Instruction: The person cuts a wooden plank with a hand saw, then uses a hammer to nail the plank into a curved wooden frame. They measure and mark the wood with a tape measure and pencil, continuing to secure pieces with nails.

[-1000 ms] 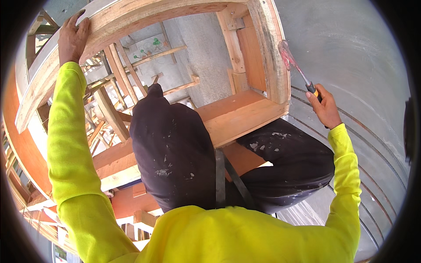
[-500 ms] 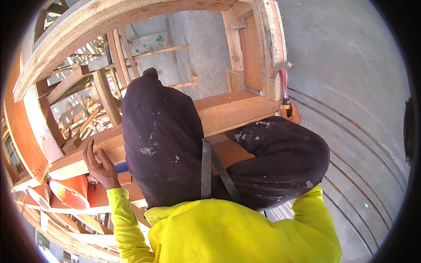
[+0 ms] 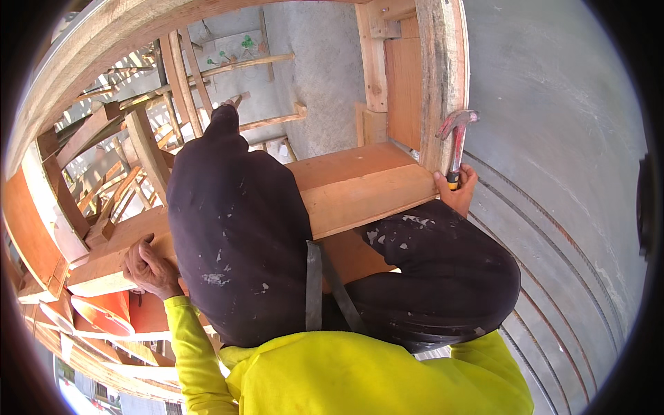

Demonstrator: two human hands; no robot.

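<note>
At the right of the frame, the right hand (image 3: pixel 459 196) has its grip closed around the black-and-yellow handle of a red-shafted claw hammer (image 3: pixel 458 149), whose head points up. At the lower left, the left hand (image 3: pixel 150 268) touches a light-brown squared wooden beam (image 3: pixel 100 275) with curled fingers; whether that grip clamps it, I cannot tell. An orange, cone-like object (image 3: pixel 104 313) lies just below.

The left grip (image 3: pixel 152 268) is low on the left with fingers bent, its sleeved forearm (image 3: pixel 194 353) rising from the lower edge. The right grip (image 3: pixel 456 192) is closed, just beyond the folded right leg (image 3: pixel 443 277), which hides much of that arm.
</note>
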